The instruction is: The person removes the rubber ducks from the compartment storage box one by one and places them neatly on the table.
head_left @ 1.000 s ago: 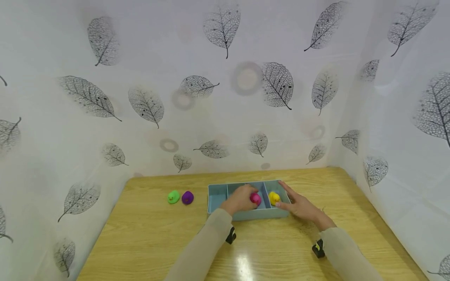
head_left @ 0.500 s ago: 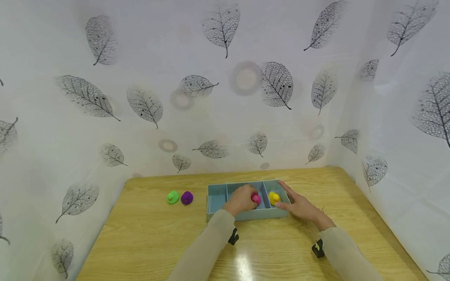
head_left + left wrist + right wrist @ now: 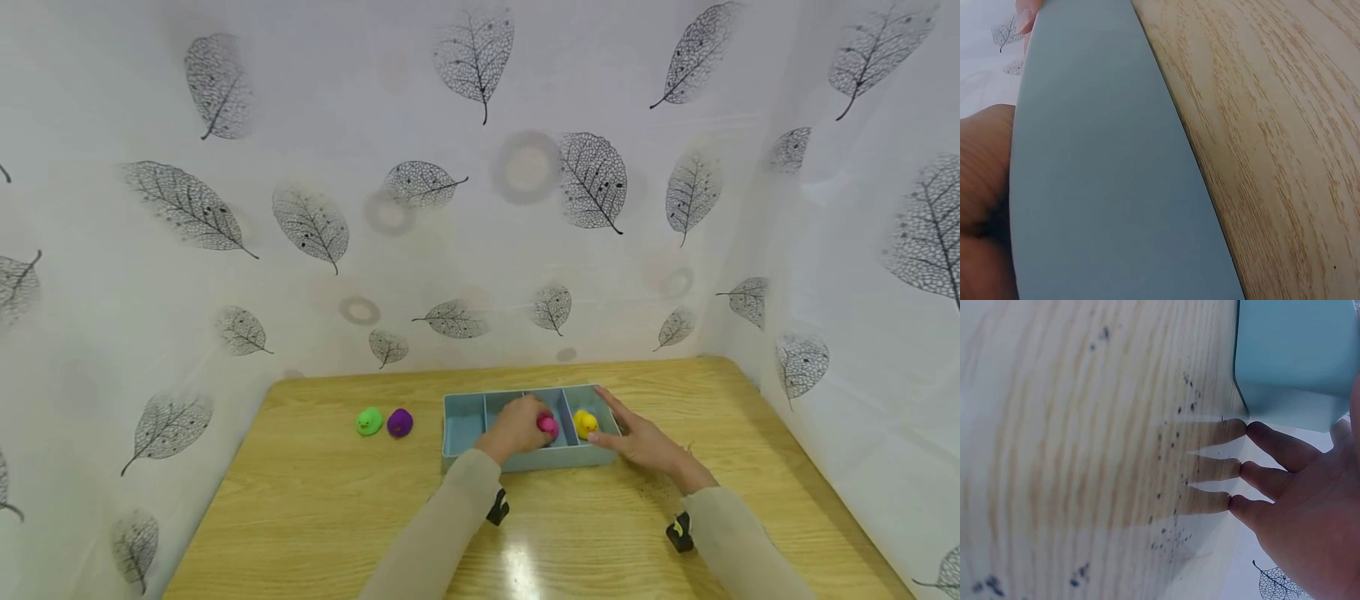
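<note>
At the bottom centre of the head view, two pale sleeves run up from the lower edge onto the wooden table (image 3: pixel 315 508). A little above them, mid-frame, sits the blue divided tray (image 3: pixel 463 425), long side toward the person. The left hand (image 3: pixel 516 427) reaches over the near wall into a middle compartment, fingers curled round the pink duck (image 3: pixel 547 426); only the duck's right side shows past the knuckles. The left wrist view gives just the tray's grey-blue outer wall against wood grain, with a fingertip at the upper left corner. The right hand (image 3: pixel 643 439) lies relaxed and flat at the tray's right end, fingers straight, touching the tray's corner and the table. The yellow duck (image 3: pixel 584 423) sits in the rightmost compartment, just beside those fingers. Left of the tray, well apart from both hands, the purple duck (image 3: pixel 400 422) and green duck (image 3: pixel 369 421) stand side by side on the table. Beyond, a leaf-printed white curtain (image 3: pixel 480 208) fills the upper frame.
</note>
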Tool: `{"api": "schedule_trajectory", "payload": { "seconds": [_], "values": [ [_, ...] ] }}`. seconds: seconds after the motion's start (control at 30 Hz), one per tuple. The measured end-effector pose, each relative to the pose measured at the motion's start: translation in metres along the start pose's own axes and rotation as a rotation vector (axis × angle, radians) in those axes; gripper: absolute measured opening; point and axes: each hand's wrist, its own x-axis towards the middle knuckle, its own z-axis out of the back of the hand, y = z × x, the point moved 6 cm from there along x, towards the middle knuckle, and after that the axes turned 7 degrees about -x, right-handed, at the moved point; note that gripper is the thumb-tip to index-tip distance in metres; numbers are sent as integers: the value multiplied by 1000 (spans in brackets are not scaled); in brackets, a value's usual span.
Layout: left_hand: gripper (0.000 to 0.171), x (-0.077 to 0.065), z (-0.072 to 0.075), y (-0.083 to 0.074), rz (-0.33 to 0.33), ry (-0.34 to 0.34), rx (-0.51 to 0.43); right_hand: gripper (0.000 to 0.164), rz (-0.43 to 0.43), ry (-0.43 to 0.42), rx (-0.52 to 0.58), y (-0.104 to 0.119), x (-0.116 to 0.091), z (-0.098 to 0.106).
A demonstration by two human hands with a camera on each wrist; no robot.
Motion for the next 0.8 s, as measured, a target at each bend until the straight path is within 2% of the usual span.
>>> {"api": "schedule_trajectory", "payload": {
  "seconds": [0.3,0.53,0.8],
  "values": [
    [27,3,-3,0,-27,18,-56,90,-1,1,6,-1,0,0],
    [29,1,-3,-1,-12,39,-88,91,-6,3,0,-1,1,-1],
    [27,-6,7,-8,-16,11,-173,92,-11,4,5,0,1,0]
  ]
}}
